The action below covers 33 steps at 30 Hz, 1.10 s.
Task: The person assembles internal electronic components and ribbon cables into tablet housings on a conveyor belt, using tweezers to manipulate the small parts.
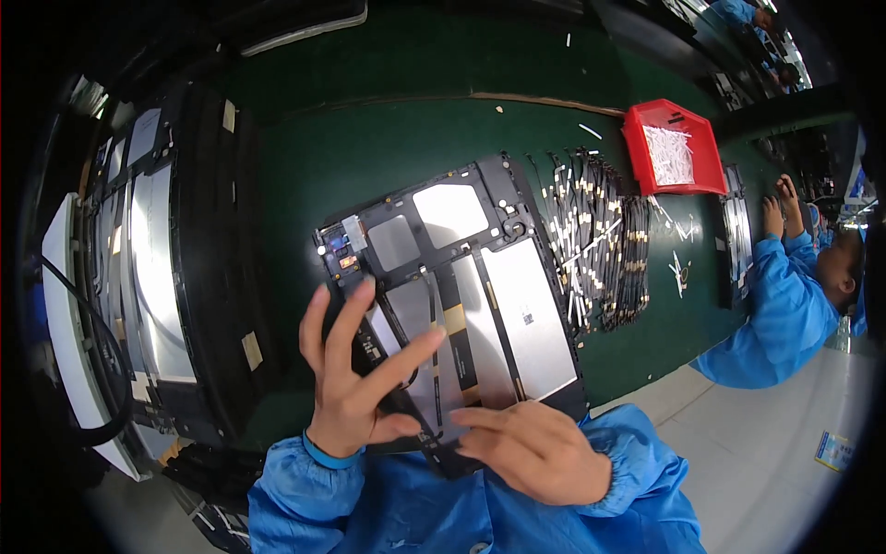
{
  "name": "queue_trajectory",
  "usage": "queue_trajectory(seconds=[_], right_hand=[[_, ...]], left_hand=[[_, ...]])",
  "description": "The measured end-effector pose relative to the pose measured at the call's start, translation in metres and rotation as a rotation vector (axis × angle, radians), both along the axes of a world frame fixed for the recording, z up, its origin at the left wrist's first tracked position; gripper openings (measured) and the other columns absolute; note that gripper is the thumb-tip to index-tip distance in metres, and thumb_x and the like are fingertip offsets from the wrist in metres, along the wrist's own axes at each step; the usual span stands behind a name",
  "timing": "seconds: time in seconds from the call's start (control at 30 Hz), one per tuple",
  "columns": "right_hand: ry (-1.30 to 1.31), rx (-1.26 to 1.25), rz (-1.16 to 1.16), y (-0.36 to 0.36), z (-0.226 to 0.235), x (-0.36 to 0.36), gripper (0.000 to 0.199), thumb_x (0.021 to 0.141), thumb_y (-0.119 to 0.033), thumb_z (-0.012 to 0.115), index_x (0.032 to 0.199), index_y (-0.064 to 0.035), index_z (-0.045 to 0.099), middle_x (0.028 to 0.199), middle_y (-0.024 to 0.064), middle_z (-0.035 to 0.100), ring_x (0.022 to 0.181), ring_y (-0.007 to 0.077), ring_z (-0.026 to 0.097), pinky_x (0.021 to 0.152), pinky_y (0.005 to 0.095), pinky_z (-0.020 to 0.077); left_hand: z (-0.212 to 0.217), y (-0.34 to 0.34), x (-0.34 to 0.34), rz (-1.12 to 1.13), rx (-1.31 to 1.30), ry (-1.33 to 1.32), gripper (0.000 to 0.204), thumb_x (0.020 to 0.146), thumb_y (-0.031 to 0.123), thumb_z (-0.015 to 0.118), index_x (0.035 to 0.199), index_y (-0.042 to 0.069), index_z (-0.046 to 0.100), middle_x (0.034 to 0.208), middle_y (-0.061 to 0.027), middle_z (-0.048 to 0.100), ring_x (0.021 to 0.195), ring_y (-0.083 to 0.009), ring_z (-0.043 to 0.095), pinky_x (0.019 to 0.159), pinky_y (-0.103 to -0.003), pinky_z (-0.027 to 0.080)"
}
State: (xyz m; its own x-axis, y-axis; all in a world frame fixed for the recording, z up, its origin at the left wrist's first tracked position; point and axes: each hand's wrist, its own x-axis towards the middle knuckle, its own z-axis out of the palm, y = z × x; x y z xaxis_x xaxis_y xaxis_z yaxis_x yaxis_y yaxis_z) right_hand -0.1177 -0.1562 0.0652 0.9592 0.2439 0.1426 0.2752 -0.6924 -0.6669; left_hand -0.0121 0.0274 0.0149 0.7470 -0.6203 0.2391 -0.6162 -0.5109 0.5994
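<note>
While the opened device (532,319) is lying partly beneath its spread fingers (406,357), the left hand (353,402) is gripping nothing. The right hand (544,452) is pointing toward the black cable (437,392); its grip I cannot tell.

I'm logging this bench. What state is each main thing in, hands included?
Black-framed silver rectangular device panel: uncovered, inside exposed.
Red plastic bin: open-topped, holding thin white paper-like strips.
Pale-tagged thin black cables: clustered, overlapping.
Left hand: fingers spread over the panel.
Right hand: fingers bent, grip unclear.
</note>
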Motion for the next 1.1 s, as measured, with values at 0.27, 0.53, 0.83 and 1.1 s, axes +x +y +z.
queue_trajectory(seconds=[0.27,0.53,0.83,1.1], right_hand=[[0.108,-0.313,0.072,0.010,0.014,-0.001,0.072,0.075,-0.061,0.058,0.122,-0.0066,0.057,0.053,-0.0013,0.034,0.046,0.0114,0.041,0.044,0.0238,0.0314],[-0.020,-0.469,0.071,0.022,-0.001,-0.022,0.076,0.078,-0.061,0.054,0.125,-0.0013,0.053,0.054,-0.0013,0.036,0.046,0.0113,0.037,0.044,0.0238,0.0262],[0.013,0.016,-0.610,-0.046,-0.013,-0.004,0.049,0.074,-0.022,0.074,0.116,-0.0005,0.059,0.096,0.0127,0.055,0.064,0.0202,0.058,0.057,0.0301,0.0465],[0.399,0.629,-0.538,-0.047,-0.001,-0.015,0.054,0.082,-0.007,0.066,0.133,-0.0083,0.046,0.075,-0.0088,0.044,0.058,0.0010,0.026,0.050,0.0179,0.0219]], left_hand=[[-0.009,-0.006,0.002,0.039,-0.065,-0.104,0.063,0.091,0.061,0.020,0.107,0.025,0.069,0.134,-0.0166,0.041,0.130,-0.0376,0.022,0.107,-0.046,0.014],[-0.009,-0.010,-0.003,0.068,-0.156,-0.025,0.060,0.094,0.054,0.022,0.117,0.015,0.062,0.143,-0.0222,0.025,0.133,-0.0428,0.017,0.108,-0.050,0.011],[-0.019,-0.020,-0.050,0.313,-0.287,0.185,0.065,0.096,0.042,0.028,0.141,-0.003,0.020,0.147,-0.0213,0.018,0.136,-0.0410,0.015,0.110,-0.047,0.011],[-0.015,-0.018,-0.049,0.383,-0.403,0.223,0.086,0.090,0.062,0.011,0.138,-0.008,0.026,0.144,-0.0247,0.023,0.135,-0.0404,0.019,0.109,-0.043,0.015]])
